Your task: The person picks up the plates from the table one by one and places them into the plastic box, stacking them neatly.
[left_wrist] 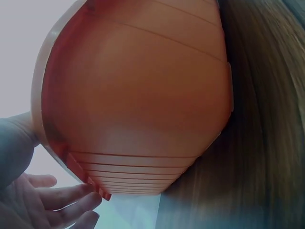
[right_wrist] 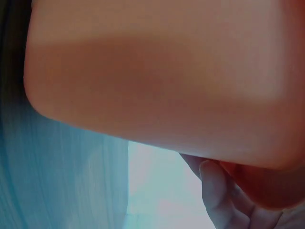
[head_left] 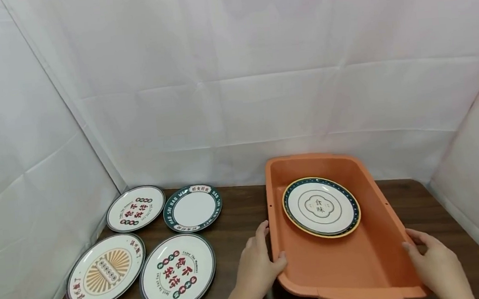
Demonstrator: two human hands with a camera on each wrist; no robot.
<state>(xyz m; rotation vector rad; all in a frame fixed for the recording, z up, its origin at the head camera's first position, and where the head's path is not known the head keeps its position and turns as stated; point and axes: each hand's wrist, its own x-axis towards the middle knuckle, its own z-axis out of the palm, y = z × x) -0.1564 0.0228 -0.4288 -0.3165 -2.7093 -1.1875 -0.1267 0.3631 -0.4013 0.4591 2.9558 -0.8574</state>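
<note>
An orange plastic basin [head_left: 341, 266] stands at the right of the table, its near end close to me. Inside it, toward the far end, lies a round white plate [head_left: 338, 219] with a dark green patterned border and a yellow edge. My left hand [head_left: 254, 263] grips the basin's left rim near the front corner, thumb over the edge and fingers outside. On the opposite side, my right hand [head_left: 440, 265] holds the right rim. The left wrist view shows the basin's outer wall [left_wrist: 143, 95] and fingers under the rim. Basin wall [right_wrist: 143, 86] fills most of the right wrist view.
Several plates lie on the dark wooden table [head_left: 233, 230] at the left: a green-rimmed plate [head_left: 193, 208], a sunburst plate [head_left: 105, 271], and two with red characters, one near [head_left: 177, 272] and one far [head_left: 135, 208]. White cloth [head_left: 236, 112] encloses the back and sides.
</note>
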